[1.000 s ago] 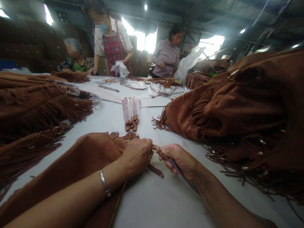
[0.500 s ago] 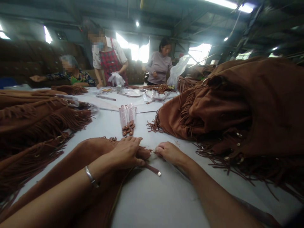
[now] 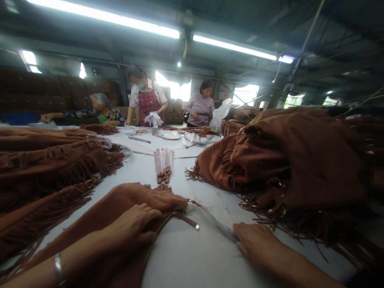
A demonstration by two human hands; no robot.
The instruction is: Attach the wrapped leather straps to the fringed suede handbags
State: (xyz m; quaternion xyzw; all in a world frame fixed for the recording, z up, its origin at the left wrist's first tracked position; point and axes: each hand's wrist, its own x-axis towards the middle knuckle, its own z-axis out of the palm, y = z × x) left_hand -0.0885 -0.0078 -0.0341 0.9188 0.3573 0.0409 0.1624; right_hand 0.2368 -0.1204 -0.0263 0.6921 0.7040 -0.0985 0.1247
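The head view centres on a soft brown suede-like piece (image 3: pixel 120 196) lying on the near left of the table, its surface matt and gently folded, with thin-cut fringe along its far edge and a narrow edging curving down its right side. At its right-hand tip sits a small metal ring (image 3: pixel 189 201), from which a slim strap (image 3: pixel 216 218), mostly sheathed in shiny clear plastic, runs toward the right hand (image 3: pixel 258 242). That hand's fingers curl down at the strap's near end; whether they pinch it or merely touch it, I cannot tell. The left hand (image 3: pixel 135 224) lies palm down on the suede, fingers loosely extended, below a silvery bangle (image 3: pixel 58 268). A short brown tab (image 3: pixel 186 219) with a bright tip pokes out below the ring. Beyond lies a bundle of plastic-wrapped straps (image 3: pixel 163 164), their brown ends bare. Rumpled, fringed heaps rise at left (image 3: pixel 54 160) and right (image 3: pixel 315 160), the latter glinting with metal fittings. The table (image 3: pixel 186 256) is smooth and pale. Across it are a person in a red checked apron (image 3: pixel 147 105), one in a lilac top (image 3: pixel 199 106) and one in flowered sleeves (image 3: pixel 115 116), beneath long tube lights (image 3: pixel 105 18) and a dark ceiling, with bright windows (image 3: pixel 246 94) behind.
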